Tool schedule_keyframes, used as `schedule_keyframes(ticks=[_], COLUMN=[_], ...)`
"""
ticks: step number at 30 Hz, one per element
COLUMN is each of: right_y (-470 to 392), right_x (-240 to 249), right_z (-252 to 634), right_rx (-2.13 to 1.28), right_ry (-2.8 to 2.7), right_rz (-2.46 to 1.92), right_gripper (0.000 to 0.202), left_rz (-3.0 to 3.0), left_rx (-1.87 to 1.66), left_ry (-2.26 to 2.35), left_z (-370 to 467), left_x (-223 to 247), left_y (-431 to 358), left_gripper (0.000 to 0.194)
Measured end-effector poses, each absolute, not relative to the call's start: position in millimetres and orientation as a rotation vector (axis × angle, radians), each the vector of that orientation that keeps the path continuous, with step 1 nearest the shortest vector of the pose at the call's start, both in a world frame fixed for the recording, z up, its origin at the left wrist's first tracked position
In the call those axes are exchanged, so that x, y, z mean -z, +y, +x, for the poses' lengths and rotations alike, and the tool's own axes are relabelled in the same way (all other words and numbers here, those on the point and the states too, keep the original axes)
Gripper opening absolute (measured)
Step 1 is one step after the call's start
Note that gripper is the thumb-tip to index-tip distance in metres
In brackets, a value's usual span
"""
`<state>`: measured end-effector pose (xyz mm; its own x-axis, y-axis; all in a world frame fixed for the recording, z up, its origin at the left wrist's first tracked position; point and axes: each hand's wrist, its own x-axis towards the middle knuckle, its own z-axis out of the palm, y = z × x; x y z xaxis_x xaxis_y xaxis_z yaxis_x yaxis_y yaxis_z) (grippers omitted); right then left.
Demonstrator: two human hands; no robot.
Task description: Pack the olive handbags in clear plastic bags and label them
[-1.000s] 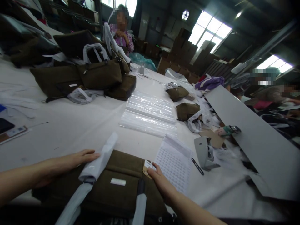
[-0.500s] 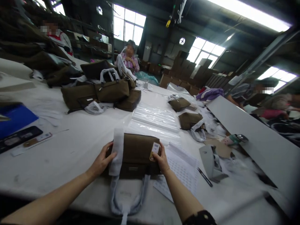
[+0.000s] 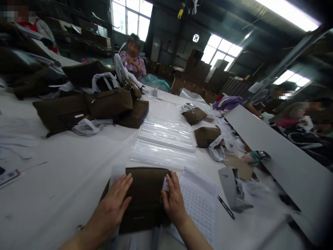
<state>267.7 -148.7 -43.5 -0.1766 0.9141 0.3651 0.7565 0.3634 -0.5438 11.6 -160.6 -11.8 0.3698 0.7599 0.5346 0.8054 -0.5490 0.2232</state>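
Observation:
A dark olive bag [image 3: 145, 194] lies on the white table [image 3: 65, 187] in front of me. My left hand [image 3: 113, 201] rests on its left side, fingers stretched out over a white wrapping strip [image 3: 117, 171]. On the bag's upper right corner lies my right hand [image 3: 173, 198], its fingers loosely spread and partly covering a white tag [image 3: 165, 184]. The wrapped handles are mostly hidden below the bag. Right of it is a printed sheet [image 3: 199, 205], with black snips [image 3: 226, 207] beside it.
Clear plastic bags [image 3: 165, 142] lie beyond the bag. Olive bags [image 3: 109, 104] are heaped at the back left, two more [image 3: 207, 136] at the right. A grey tape dispenser [image 3: 231, 189] and a bottle [image 3: 256, 157] stand right, near a white board [image 3: 275, 152]. People sit beyond.
The bag has moved nearer to me. My hands have gone from gripping its sides to lying on its front. The view has shifted, and the blue item at the left is out of sight.

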Motion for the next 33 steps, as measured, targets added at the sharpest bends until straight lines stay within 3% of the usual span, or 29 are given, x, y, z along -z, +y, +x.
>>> schedule_keyframes(ticks=[4, 7, 12, 19, 24, 30, 33], right_y=[-139, -128, -117, -125, -127, -109, -70], right_x=[30, 34, 48, 39, 37, 37, 50], right_z=[245, 233, 230, 237, 233, 277, 307], right_rx=[-0.202, -0.236, -0.290, -0.213, -0.214, -0.200, -0.274], right_ry=[-2.364, -2.480, -2.497, -2.392, -2.347, -1.941, -1.706], right_rz=[-1.424, -1.478, -1.543, -1.433, -1.384, -1.283, -1.418], right_gripper=[0.066, 0.076, 0.072, 0.061, 0.057, 0.047, 0.041], left_rz=[-2.533, -2.623, -2.736, -2.581, -2.775, -2.368, -2.322], left_rx=[0.588, 0.450, 0.395, 0.764, 0.805, 1.609, 1.414], left_ry=[-1.429, -1.381, -1.409, -1.529, -1.709, -2.270, -2.467], left_z=[26, 28, 30, 6, -3, -24, -21], left_x=[26, 41, 52, 41, 43, 19, 15], left_y=[-143, -130, -119, -123, -114, -67, -6], left_gripper=[0.069, 0.068, 0.069, 0.068, 0.059, 0.039, 0.047])
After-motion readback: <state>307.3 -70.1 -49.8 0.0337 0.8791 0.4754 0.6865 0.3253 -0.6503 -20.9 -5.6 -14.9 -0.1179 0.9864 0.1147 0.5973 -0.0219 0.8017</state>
